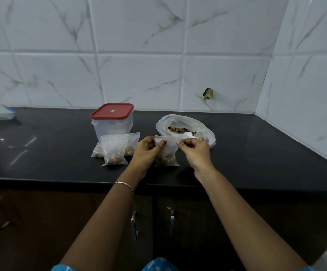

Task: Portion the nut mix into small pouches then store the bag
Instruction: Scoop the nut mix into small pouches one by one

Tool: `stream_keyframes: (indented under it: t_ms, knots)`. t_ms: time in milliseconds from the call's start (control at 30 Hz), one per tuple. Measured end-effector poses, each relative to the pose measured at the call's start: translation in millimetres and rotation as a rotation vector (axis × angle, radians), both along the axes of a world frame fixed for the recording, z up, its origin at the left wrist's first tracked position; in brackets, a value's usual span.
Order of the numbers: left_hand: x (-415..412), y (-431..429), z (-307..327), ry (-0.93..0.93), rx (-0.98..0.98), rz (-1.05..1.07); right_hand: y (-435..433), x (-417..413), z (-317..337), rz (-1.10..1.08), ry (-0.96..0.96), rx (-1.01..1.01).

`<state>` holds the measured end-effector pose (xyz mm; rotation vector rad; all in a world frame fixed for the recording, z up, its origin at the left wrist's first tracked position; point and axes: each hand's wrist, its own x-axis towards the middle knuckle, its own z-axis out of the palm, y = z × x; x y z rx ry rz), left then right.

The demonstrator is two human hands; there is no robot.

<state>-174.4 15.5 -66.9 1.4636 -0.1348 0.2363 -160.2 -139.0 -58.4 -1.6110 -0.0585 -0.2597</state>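
The small pouch (167, 157) stands upright on the desk (256, 153), directly between the two hands. Its nut load sits in the lower part and its mouth faces up. The long axis runs vertically; the mouth edge runs left to right, parallel to the front edge of the desk.

The left hand (146, 151) pinches the left end of the mouth edge between thumb and fingers. The right hand (194, 151) pinches the right end in the same way. Both hands are equally near the pouch; neither is free.

Judgement: the step in hand is closing the mouth of this pouch. The coming move turns on the left-to-right line of the mouth edge, since a seal has to be pressed along that line from one hand toward the other.

The nut mix bag (186, 128) lies just behind the right hand, mouth open toward the person, with a white scoop (188, 134) resting in it. The right hand is the nearer one to it.

The filled pouches (115, 151) lie just left of the left hand, in front of a red-lidded container (112, 120). The left hand is the nearer one for setting the pouch down there.
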Motion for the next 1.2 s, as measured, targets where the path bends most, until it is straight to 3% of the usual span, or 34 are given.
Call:
stream_keyframes:
  t_ms: [333,800,1067,1200]
  knots:
    - [7.4,2.6,-2.5,0.031,-0.071,0.121,4.9,-0.4,-6.1,-0.078,-0.077,0.219]
    - [5.0,3.8,-1.1,0.013,-0.023,0.095,5.2,2.9,-10.9,0.014,-0.145,0.216]
    - [-1.0,1.1,2.9,-0.013,-0.059,0.047,6.2,8.4,-17.3,0.052,-0.142,0.107]
    - [-1.8,0.6,3.0,-0.050,0.018,-0.002,8.6,8.3,-18.3,0.078,-0.166,0.064]
